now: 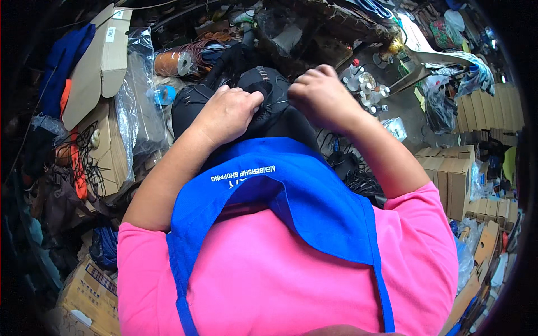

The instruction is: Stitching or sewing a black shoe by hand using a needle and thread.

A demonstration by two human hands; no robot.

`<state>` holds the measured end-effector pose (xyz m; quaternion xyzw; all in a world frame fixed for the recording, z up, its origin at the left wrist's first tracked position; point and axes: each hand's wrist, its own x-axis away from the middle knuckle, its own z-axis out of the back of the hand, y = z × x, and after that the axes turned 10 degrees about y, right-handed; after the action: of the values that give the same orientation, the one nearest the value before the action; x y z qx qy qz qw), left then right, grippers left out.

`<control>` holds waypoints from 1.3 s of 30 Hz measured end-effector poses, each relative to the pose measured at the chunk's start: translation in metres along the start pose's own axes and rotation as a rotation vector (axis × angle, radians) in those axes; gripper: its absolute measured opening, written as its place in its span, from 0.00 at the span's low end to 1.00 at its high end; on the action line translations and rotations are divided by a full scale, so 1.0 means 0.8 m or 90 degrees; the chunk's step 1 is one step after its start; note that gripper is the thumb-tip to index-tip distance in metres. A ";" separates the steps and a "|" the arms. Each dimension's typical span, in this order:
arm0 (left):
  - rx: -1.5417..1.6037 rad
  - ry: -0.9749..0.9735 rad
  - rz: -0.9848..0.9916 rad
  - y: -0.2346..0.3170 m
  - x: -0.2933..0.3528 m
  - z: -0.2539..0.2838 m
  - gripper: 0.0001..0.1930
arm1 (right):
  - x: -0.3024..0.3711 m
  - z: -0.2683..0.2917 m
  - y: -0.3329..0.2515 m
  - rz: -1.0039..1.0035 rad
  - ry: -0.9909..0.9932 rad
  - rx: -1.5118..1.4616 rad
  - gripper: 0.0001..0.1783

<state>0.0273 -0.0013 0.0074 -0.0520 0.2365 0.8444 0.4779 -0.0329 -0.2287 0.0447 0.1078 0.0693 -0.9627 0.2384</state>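
Note:
In front of my blue apron (330, 185) sits a dark, rounded black piece with pale stitch-like marks (263, 73) and thin cord or thread on it. Its exact kind is not clear. My left hand (232, 112) is closed on its near edge, pinching black material between thumb and fingers. Just to the right, my right hand (322, 95) is raised with its fingers curled in; whatever they may hold is hidden. A second black piece with thin cords (189, 103) lies by my left wrist, partly covered by it.
Left stand flattened cardboard (101, 67), clear plastic wrap (140, 89) and an orange spool (172, 63). Several small bottles (367, 84) stand beyond my right forearm. Cardboard boxes (448, 173) and plastic bags (437, 101) crowd the right side. Black cords (367, 185) lie beside my apron.

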 end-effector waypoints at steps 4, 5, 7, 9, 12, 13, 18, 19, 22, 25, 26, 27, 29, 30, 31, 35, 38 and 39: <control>-0.039 0.037 -0.066 -0.002 0.000 0.002 0.04 | -0.015 -0.015 -0.019 0.057 -0.093 0.012 0.07; -0.071 0.045 -0.082 -0.002 0.001 0.006 0.04 | -0.015 -0.016 -0.015 0.059 -0.092 0.012 0.07; -0.106 0.055 -0.096 -0.004 0.006 0.012 0.05 | -0.015 -0.022 -0.003 0.096 -0.032 0.000 0.08; -0.114 0.038 -0.093 -0.006 0.015 0.019 0.06 | -0.012 -0.023 0.000 0.093 -0.031 -0.039 0.08; -0.153 0.037 -0.072 -0.017 0.032 0.040 0.08 | 0.014 -0.030 0.037 0.034 0.003 -0.031 0.08; -0.180 0.058 -0.054 -0.028 0.043 0.051 0.09 | 0.041 -0.039 0.063 -0.043 0.025 0.015 0.11; -0.141 0.072 0.132 -0.065 0.111 0.090 0.05 | 0.100 -0.009 0.108 -0.549 0.054 -0.603 0.08; -0.142 0.071 0.135 -0.064 0.108 0.095 0.05 | 0.089 0.006 0.106 -0.541 0.084 -0.641 0.10; 0.405 0.238 0.370 -0.050 0.073 0.112 0.03 | 0.043 0.013 0.085 -0.499 0.288 -0.955 0.14; 0.688 0.340 0.190 0.012 0.012 0.102 0.07 | -0.022 0.004 0.049 -0.254 0.310 -1.271 0.13; 0.686 0.349 0.194 0.034 0.006 0.097 0.07 | -0.038 0.016 0.022 -0.277 0.306 -1.314 0.14; 0.880 0.285 0.229 0.055 0.001 0.092 0.07 | -0.044 0.024 0.011 -0.219 0.231 -1.377 0.14; 1.026 0.100 0.294 0.058 0.011 0.090 0.08 | -0.039 0.030 0.010 -0.153 0.146 -1.436 0.14; 0.978 -0.011 0.327 0.046 0.026 0.088 0.09 | -0.027 0.030 0.022 -0.118 0.021 -1.326 0.14; 0.785 -0.028 0.392 0.037 0.037 0.083 0.11 | -0.018 0.029 0.028 -0.087 -0.092 -1.209 0.14; -0.009 0.110 0.181 -0.031 0.116 0.113 0.07 | 0.044 0.004 0.045 -0.227 -0.130 -0.429 0.12; -0.253 0.209 0.315 -0.132 0.212 0.225 0.10 | 0.133 -0.007 0.139 -0.364 -0.050 -0.218 0.14; -0.350 0.246 0.371 -0.131 0.229 0.279 0.10 | 0.157 0.013 0.157 -0.451 -0.066 -0.136 0.14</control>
<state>0.0470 0.2878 0.1103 -0.2653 0.0930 0.9501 0.1350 -0.0838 -0.3967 0.0145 0.0030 0.1905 -0.9769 -0.0966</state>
